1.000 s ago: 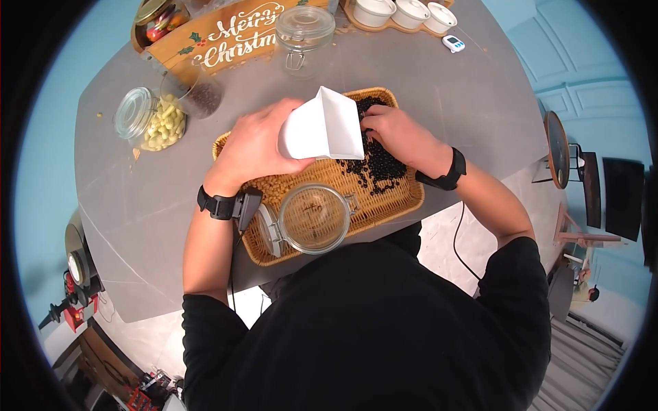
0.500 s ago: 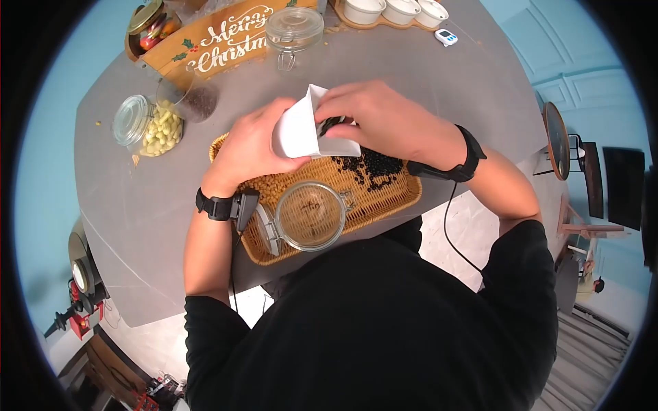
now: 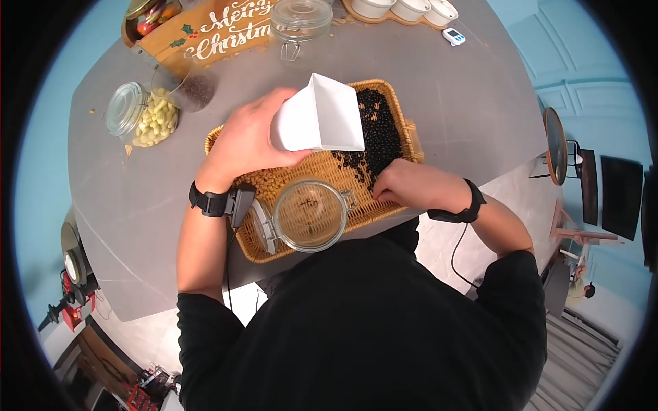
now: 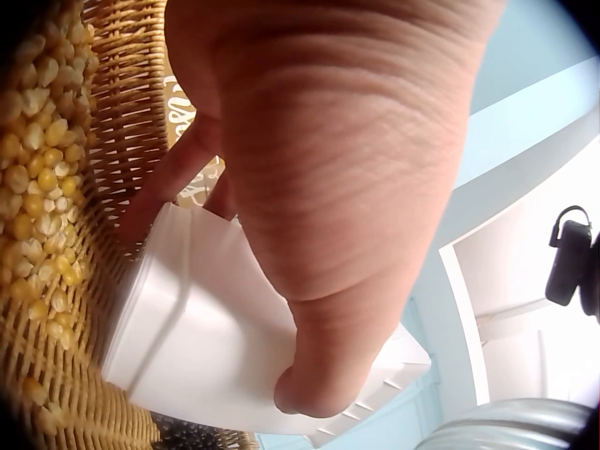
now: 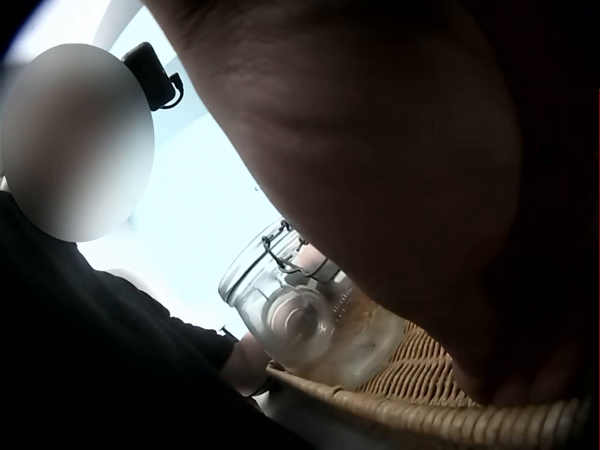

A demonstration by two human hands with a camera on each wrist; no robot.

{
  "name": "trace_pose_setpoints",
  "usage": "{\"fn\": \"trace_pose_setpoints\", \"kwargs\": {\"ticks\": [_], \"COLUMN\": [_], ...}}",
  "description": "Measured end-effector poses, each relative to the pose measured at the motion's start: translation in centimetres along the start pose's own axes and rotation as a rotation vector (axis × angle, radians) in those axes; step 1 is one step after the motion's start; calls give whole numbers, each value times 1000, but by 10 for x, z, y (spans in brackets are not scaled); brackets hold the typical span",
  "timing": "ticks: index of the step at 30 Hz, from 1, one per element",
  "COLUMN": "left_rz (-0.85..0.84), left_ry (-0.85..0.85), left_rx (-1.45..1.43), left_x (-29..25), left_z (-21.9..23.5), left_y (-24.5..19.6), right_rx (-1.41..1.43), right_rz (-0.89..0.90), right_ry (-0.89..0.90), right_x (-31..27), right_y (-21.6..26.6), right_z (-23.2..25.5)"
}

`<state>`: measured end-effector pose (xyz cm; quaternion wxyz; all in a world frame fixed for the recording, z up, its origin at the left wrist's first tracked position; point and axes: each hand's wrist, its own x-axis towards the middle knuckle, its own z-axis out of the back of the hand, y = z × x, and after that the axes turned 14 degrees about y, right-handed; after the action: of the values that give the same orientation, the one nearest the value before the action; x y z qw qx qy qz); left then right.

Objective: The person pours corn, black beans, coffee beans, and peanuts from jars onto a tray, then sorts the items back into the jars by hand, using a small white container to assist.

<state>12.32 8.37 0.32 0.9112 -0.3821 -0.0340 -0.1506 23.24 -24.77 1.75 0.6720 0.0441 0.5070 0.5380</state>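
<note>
A white, open-topped container (image 3: 298, 125) is gripped by the left hand (image 3: 248, 140) above the wicker basket (image 3: 414, 140). The left wrist view shows the thumb pressed on the white wall (image 4: 216, 328). The right hand (image 3: 421, 185) is down at the basket's near right edge, fingertips curled at the black beans (image 3: 384, 140); whether they pinch any is hidden. Yellow corn kernels (image 3: 264, 181) lie in the basket's left part. Inside the basket, in front, stands a glass jar (image 3: 310, 215) with its lid (image 3: 263, 226) open to the left.
A jar of pale yellow pieces (image 3: 156, 123) and a clear container of dark contents (image 3: 197, 92) stand at the left. Behind are a "Merry Christmas" wooden box (image 3: 219, 41), another glass jar (image 3: 301, 27), white lidded dishes (image 3: 411, 9) and a small timer (image 3: 454, 37).
The right hand went from the beans into the white container's mouth, then back down to the basket's near right edge. The left hand keeps its grip on the container.
</note>
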Motion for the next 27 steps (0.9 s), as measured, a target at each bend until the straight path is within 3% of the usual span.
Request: {"fn": "trace_pose_setpoints", "kwargs": {"ticks": [2, 5, 9, 13, 16, 19, 23, 27], "left_rz": [6, 15, 38, 63, 61, 39, 39, 45], "left_ry": [1, -3, -30, -78, -89, -83, -96, -106], "left_rx": [-2, -3, -9, -70, -72, -31, -31, -11], "left_x": [-1, -1, -1, -2, -2, -1, -1, -1], "left_z": [1, 0, 2, 0, 1, 2, 1, 4], "left_y": [-1, 0, -2, 1, 3, 3, 2, 0], "right_rx": [23, -40, -37, 54, 369, 190, 44, 38], "right_rz": [-3, 37, -39, -29, 34, 116, 45, -116], "right_ry": [1, -264, -365, -345, 3, -32, -317, -382], "right_x": [5, 12, 14, 8, 19, 36, 28, 20], "right_y": [2, -11, -14, 6, 18, 5, -1, 5], "right_z": [5, 16, 40, 53, 44, 28, 44, 57]}}
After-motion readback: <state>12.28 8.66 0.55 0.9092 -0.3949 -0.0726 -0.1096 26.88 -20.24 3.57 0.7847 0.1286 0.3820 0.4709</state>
